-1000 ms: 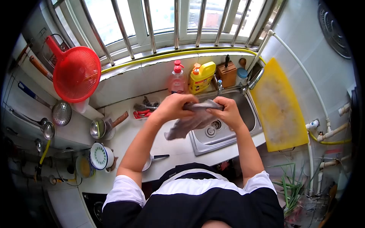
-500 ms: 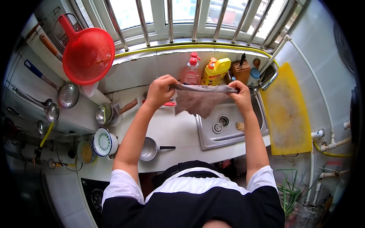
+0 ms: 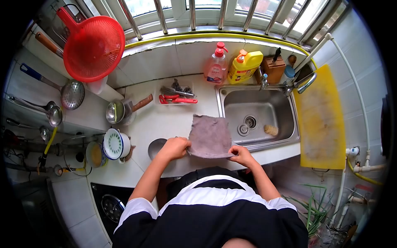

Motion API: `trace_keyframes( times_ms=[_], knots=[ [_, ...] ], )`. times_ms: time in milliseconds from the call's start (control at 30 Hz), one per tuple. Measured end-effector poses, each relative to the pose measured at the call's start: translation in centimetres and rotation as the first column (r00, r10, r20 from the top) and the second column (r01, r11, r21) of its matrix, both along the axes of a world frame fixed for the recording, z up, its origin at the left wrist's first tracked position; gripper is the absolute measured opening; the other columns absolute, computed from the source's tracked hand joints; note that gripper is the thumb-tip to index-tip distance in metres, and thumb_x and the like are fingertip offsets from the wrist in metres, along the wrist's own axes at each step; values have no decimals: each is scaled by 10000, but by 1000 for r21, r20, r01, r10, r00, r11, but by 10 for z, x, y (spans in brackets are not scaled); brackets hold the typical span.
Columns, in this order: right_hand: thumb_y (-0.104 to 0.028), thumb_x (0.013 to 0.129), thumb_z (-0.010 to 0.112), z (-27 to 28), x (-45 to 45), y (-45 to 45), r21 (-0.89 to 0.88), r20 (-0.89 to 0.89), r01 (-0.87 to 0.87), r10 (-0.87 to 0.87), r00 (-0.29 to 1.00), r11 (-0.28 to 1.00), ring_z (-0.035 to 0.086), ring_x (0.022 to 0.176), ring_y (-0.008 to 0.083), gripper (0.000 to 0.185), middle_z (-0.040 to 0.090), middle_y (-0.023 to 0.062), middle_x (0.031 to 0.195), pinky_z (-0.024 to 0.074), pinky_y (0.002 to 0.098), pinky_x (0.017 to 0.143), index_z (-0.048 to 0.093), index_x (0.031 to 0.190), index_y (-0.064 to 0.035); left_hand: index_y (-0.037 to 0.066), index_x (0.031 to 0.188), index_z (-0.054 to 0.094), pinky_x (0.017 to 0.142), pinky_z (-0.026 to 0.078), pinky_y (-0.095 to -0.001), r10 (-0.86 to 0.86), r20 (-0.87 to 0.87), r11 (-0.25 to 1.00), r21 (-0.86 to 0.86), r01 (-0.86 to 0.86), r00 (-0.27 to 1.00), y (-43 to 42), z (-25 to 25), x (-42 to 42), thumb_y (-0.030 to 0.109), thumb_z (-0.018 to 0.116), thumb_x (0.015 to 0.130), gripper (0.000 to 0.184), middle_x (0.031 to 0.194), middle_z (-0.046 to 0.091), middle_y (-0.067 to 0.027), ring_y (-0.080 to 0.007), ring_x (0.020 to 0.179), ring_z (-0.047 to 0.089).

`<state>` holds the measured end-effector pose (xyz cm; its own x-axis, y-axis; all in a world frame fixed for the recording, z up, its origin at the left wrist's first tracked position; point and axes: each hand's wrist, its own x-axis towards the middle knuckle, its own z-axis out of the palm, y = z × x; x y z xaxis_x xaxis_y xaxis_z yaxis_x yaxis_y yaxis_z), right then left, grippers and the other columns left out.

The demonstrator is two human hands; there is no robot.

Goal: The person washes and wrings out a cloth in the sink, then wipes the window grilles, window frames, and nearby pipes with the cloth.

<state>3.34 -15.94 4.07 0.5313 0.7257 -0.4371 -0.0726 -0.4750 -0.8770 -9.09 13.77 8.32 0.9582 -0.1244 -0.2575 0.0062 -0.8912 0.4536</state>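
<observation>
Pinched by left hand and right hand at near corners: grey cloth, spread over counter, left of sink. Roughly square; near edge runs left-right, free edge points far.

Left of the cloth, my left hand is hiding part of the pan. The cloth is covering some of the table beneath it. Beyond the cloth, window bars are running off the top edge, and the pink bottle is bearing print too small for me to read.
</observation>
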Motion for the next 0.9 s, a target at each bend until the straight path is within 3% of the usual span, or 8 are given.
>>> trace_keyframes(
  times_ms=[100, 233, 300, 367, 433, 633, 767, 900],
  knots=[
    [-4, 665, 660, -6, 16, 7, -114, -109, 21, -33, 993, 993, 542, 694, 71, 165, 587, -10, 722, 452, 233, 647, 592, 815, -21, 102, 865, 628, 697, 488, -438, 86, -114, 996, 17, -85, 990, 3, -16, 17, 94, 547, 681, 201, 876, 629, -106, -316, 852, 601],
    [-58, 674, 700, -29, 57, 25, 93, 17, 201, -203, 979, 975, 573, 798, 110, 310, 618, 26, 850, 463, 251, 735, 600, 966, -34, 103, 925, 631, 752, 481, -426, 392, 102, 918, -103, -382, 914, 8, -22, 58, 120, 545, 722, 222, 928, 626, -112, -324, 892, 590],
    [-113, 684, 724, -33, 71, 34, 120, 414, 267, -292, 862, 956, 575, 888, 177, 459, 599, 93, 986, 468, 302, 800, 545, 1098, -28, 105, 947, 627, 765, 482, -428, 485, 235, 874, -89, -478, 842, 9, -27, 74, 137, 556, 728, 232, 974, 616, -113, -326, 916, 585],
    [-143, 688, 729, -42, 74, 33, 77, 475, 299, -298, 828, 951, 570, 921, 212, 517, 574, 120, 1037, 467, 325, 817, 514, 1144, -27, 107, 968, 622, 779, 483, -430, 557, 363, 819, -88, -568, 747, 7, -32, 78, 153, 567, 735, 245, 1020, 605, -114, -329, 940, 579],
    [-173, 692, 735, -53, 74, 30, 37, 533, 336, -303, 790, 941, 565, 954, 247, 577, 549, 148, 1088, 467, 347, 835, 484, 1190, -26, 121, 1023, 609, 797, 482, -438, 684, 227, 715, -20, -699, 693, 3, -36, 78, 195, 593, 740, 293, 1093, 574, -114, -333, 981, 566],
    [-293, 732, 709, -81, 27, 9, -217, 566, 285, -117, 816, 934, 552, 1032, 293, 636, 491, 184, 1166, 454, 376, 873, 449, 1251, -33, 45, 1013, 593, 793, 495, -430, 742, -61, 665, 196, -720, 668, -24, -55, 62, 342, 711, 713, 438, 1048, 540, -150, -330, 987, 560],
    [-330, 707, 706, -58, 14, 15, -242, 528, 178, -24, 849, 954, 507, 1079, 333, 643, 499, 173, 1161, 419, 396, 923, 470, 1243, -64, 38, 980, 565, 764, 504, -429, 665, 132, 707, 206, -677, 735, -46, -75, 63, 321, 715, 724, 410, 1012, 537, -148, -335, 940, 567],
    [-329, 702, 709, -63, 13, 18, -283, 580, 170, 27, 814, 944, 518, 1060, 329, 649, 512, 163, 1149, 429, 397, 910, 465, 1252, -87, 64, 964, 548, 732, 503, -422, 693, 41, 718, 55, -694, 720, -61, -91, 79, 256, 697, 732, 336, 985, 541, -129, -335, 891, 576]
  ],
)
